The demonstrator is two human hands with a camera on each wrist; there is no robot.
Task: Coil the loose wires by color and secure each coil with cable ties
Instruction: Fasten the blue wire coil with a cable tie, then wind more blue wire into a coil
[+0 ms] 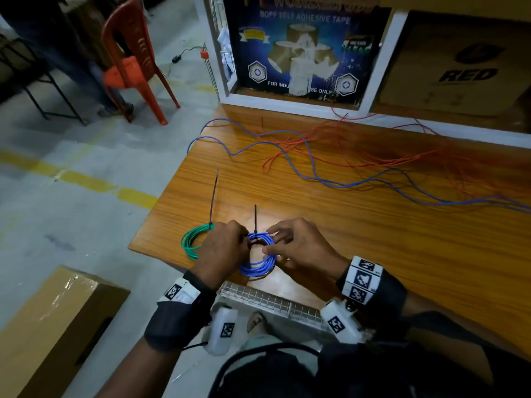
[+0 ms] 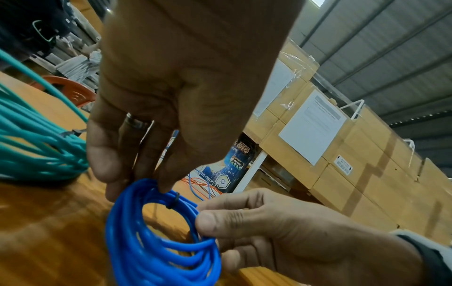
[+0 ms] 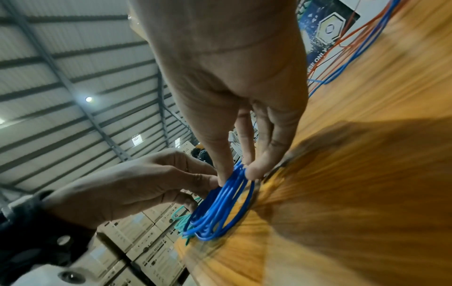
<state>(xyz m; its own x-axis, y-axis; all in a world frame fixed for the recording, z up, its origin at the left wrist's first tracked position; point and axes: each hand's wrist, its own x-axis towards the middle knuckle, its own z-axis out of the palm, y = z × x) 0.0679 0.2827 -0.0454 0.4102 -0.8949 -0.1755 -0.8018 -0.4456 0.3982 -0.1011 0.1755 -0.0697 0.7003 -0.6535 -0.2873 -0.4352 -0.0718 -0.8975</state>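
Observation:
A blue wire coil stands tilted on the wooden table near its front left corner. A black cable tie is looped round the coil's top, its tail pointing up. My left hand pinches the coil right at the tie band. My right hand pinches the coil's right side between thumb and fingers. Left of it lies a green coil bound with its own black tie. Loose blue wires and orange wires sprawl across the far half of the table.
A white frame with a tape poster and a brown box stand along the table's back. Left of the table are an orange chair and a cardboard box on the floor. A wire tray sits below the front edge.

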